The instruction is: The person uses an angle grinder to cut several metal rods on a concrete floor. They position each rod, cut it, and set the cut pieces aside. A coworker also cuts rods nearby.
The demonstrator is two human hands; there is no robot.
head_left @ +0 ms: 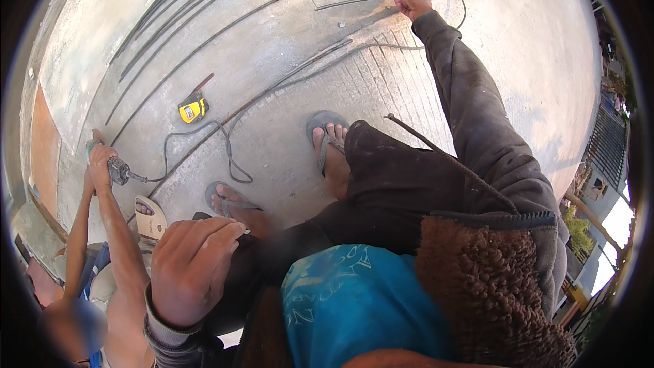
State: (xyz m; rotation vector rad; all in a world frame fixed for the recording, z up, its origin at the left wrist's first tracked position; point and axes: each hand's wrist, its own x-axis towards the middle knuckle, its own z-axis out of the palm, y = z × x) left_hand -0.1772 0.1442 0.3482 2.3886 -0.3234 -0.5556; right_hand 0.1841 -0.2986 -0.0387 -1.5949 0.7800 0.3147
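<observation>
While the person's right hand (413, 4) is stretched far out and clenched around the end of a thin grey steel rod (354, 1) lying on the cracked concrete floor (286, 48), the left hand (192, 269) rests curled near the left knee; whether it holds anything I cannot tell. Risk, as I judge it: more long steel rods (204, 34) lie loose by feet in open grey rubber sandals (325, 138), so a dragged rod could roll underfoot or strike toes. A co-worker's hands (101, 157) grip a small power tool (118, 172) just left, its black cable (197, 138) looping near the feet, a snag hazard beside the yellow tape measure (192, 110). No containers show
</observation>
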